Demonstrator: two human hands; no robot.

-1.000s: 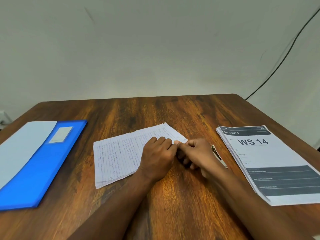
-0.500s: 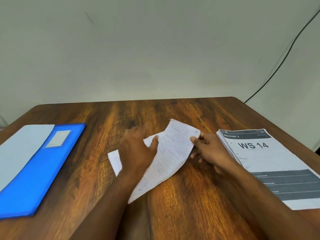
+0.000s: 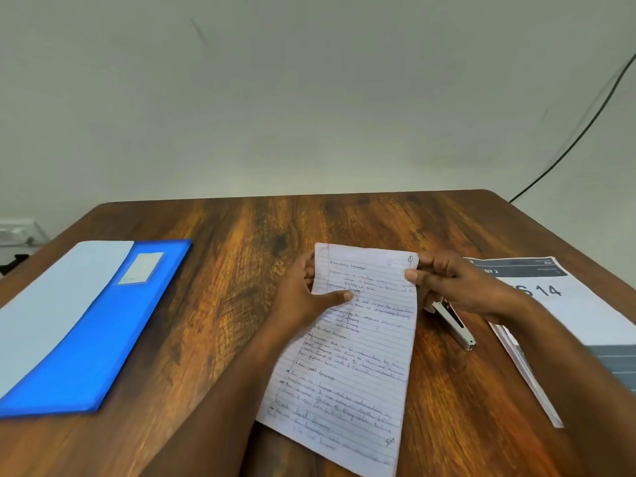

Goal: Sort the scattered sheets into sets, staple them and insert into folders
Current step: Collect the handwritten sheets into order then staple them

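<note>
A set of lined handwritten sheets (image 3: 358,356) is held upright-facing in the middle of the wooden table (image 3: 241,256). My left hand (image 3: 306,297) grips its upper left edge, thumb across the page. My right hand (image 3: 461,287) pinches the top right corner. A silver stapler (image 3: 454,323) lies on the table just below my right hand. A printed stack headed "WS 14" (image 3: 564,304) lies at the right, partly covered by my right forearm. A blue folder (image 3: 103,325) with a pale sheet (image 3: 44,304) over it lies at the left.
A black cable (image 3: 578,132) runs down the wall at the back right. A white object (image 3: 17,232) sits beyond the table's left edge. Bare wood shows between the folder and the handwritten sheets.
The handwritten sheets were lying flat under both hands; they have been lifted, turned lengthwise toward me and are now held by both top corners. The stapler is now uncovered.
</note>
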